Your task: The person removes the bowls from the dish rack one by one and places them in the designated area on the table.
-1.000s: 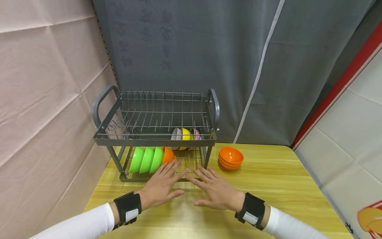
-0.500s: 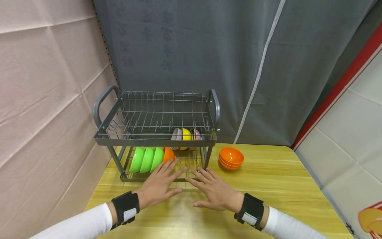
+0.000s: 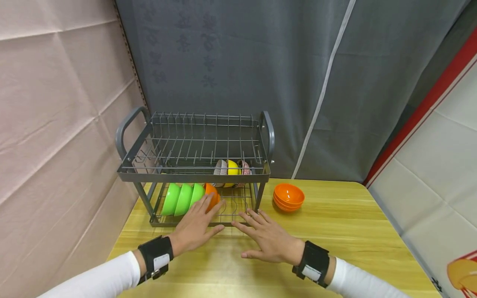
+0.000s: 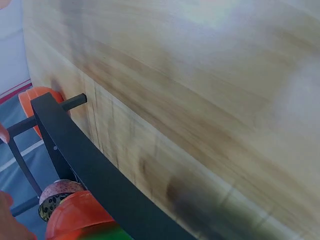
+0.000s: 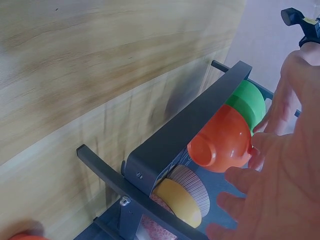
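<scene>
My left hand, fingers spread and straight, is in front of the two-tier dish rack. In the head view its fingertips overlap an orange bowl on the lower tier; I cannot tell whether they touch it. Green bowls lean on their sides in a row to the left of that bowl. My right hand hovers by the rack's front right corner, fingers spread, holding nothing. A stack of orange bowls sits upright on the table to the right of the rack.
Behind the bowls on the lower tier stand a yellow cup or bowl, a striped one and a pink patterned one. The wooden table meets a grey curtain behind and a pale wall at left.
My left hand has shifted left and slightly forward, its fingertips now lying over the orange bowl in the head view. The right hand is almost still. Bowls and rack have not moved.
</scene>
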`<state>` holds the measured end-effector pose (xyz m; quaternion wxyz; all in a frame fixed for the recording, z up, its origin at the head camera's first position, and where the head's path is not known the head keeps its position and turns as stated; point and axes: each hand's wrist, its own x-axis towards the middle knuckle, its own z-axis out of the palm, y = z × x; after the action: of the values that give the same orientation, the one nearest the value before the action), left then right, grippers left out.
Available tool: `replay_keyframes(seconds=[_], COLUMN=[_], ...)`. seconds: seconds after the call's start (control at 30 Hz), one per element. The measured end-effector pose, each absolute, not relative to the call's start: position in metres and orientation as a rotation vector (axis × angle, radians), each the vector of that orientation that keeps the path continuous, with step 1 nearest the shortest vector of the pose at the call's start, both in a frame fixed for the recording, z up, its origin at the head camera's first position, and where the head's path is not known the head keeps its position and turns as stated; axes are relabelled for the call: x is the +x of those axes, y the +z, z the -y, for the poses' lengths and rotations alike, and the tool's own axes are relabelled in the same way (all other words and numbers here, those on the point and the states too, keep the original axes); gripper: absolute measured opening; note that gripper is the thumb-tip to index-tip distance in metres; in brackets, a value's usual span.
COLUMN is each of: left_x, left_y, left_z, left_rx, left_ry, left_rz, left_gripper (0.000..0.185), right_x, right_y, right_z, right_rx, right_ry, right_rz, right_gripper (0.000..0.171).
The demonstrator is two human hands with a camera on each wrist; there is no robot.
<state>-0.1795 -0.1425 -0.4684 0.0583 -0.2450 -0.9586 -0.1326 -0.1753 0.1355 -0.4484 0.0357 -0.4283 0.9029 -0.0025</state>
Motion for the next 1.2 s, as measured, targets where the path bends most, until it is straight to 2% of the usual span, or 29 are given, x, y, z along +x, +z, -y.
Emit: replay_keyframes(seconds=[0.43, 0.87, 1.03, 1.2], left_x=[-0.187, -0.196, -0.199, -0.202], left_y=[-0.465, -0.466, -0.467, -0.470], left_z=[0.141, 0.138, 0.135, 0.135], left_rx=[-0.491, -0.334, -0.185, -0.057], left_ry=[-0.986, -1.307, -1.369, -1.445], left_rz=[2.941, 2.844, 2.819, 2.777], left_gripper=[0.084, 0.093, 0.084, 0.064], right_x=[-0.176, -0.178, -0.178, -0.179], right_y=[-0.449, -0.452, -0.453, -0.453], right_z=[-0.136, -0.136, -0.136, -0.135], right_rx=[-1.352, -1.346, -1.344, -1.328], right_ry=[-0.017, -0.003, -0.018, -0.019], right_rz=[-2.784, -2.779, -2.774, -2.767], right_gripper=[0.084, 0.084, 0.083, 0.083])
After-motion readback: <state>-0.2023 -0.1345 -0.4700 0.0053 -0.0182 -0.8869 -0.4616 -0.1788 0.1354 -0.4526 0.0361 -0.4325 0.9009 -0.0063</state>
